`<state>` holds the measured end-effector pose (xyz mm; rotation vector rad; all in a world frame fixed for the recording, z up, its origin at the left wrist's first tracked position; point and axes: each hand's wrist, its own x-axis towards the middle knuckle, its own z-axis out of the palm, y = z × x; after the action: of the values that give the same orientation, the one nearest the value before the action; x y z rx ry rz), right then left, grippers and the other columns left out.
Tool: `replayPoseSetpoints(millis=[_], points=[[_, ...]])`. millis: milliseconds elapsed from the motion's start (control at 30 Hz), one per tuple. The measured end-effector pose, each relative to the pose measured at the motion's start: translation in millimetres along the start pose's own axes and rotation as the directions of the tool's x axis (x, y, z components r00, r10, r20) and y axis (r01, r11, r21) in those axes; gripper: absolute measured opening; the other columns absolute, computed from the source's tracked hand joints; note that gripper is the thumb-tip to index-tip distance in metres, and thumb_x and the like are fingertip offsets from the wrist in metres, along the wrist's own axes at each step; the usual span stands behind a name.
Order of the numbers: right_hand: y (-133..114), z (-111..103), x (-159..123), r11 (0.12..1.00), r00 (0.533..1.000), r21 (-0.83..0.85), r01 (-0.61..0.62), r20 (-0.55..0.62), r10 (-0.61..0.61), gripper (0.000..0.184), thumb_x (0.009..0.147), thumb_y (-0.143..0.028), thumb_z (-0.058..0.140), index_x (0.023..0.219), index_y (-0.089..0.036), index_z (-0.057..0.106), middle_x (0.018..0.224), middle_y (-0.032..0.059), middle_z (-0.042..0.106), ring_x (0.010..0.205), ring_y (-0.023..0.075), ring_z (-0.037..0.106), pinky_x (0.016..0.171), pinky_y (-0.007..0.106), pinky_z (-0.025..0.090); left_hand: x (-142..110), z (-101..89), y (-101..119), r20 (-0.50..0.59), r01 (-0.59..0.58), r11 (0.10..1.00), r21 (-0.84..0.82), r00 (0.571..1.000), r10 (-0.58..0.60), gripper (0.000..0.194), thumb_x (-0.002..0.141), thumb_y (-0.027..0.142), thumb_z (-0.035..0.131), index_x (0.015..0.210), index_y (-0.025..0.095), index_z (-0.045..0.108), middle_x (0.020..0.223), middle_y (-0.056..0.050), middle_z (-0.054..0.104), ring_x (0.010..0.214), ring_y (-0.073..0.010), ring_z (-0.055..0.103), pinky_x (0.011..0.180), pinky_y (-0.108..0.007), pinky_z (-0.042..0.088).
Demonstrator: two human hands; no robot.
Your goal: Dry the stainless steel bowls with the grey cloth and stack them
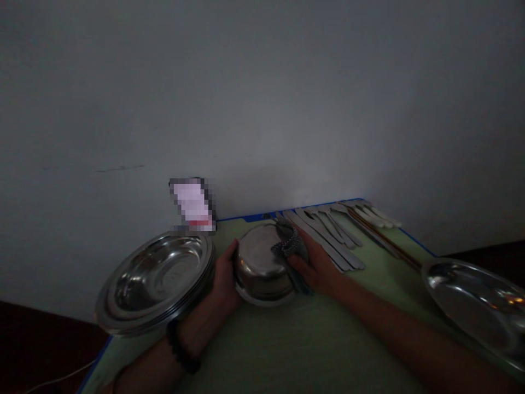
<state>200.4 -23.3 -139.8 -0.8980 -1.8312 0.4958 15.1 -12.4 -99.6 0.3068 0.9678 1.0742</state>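
We have green table [262, 350], blue edging [420, 246]. Our landmark: stainless-steel dish stack [164, 276]. Right of stack, well apart: metal table knives [318, 239] and forks [333, 227]; farther right, brown chopsticks [406, 259], white-handled cutlery [389, 220]; farthest right of stack, we see large steel dish [476, 306].

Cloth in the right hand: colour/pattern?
Cloth: dark grey with light speckles, head view.

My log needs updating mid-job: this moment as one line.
left hand: holding upturned metal bowl | right hand: holding cloth against bowl | left side: stacked dishes | right side: cutlery, metal dish
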Motion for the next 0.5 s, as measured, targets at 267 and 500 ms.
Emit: replayPoseSetpoints(millis=[267, 500], points=[[-33.9, -21.1, 27.9, 0.975, 0.965, -0.027, -0.220, 0.136, 0.222, 0.047, 0.096, -0.053, 0.030, 0.083, -0.018, 0.059, 0.082, 0.0052, 0.066, 0.076, 0.0189, 0.061, 0.070, 0.033, 0.048, -0.9, -5.0, -2.3, 0.113, 0.126, 0.990, 0.068, 0.985, -0.133, 0.040, 0.090, 0.039, 0.047, 0.107, 0.009, 0.069, 0.086, -0.012, 0.077, 0.088, -0.0271, 0.071, 0.088, -0.041, 0.051], [-67.9, -20.2, 34.3, 0.960, 0.904, -0.196, -0.199, 0.342, 0.257, 0.044, 0.096, -0.051, 0.032, 0.086, -0.020, 0.062, 0.089, 0.0058, 0.070, 0.082, 0.0184, 0.063, 0.076, 0.032, 0.047, -12.5, -1.1, -9.5, 0.152, 0.172, 0.985, 0.031, 0.973, -0.175, 0.041, 0.090, 0.042, 0.048, 0.066, 0.017, 0.070, 0.046, -0.001, 0.066, 0.059, -0.0213, 0.070, 0.075, -0.033, 0.055]])
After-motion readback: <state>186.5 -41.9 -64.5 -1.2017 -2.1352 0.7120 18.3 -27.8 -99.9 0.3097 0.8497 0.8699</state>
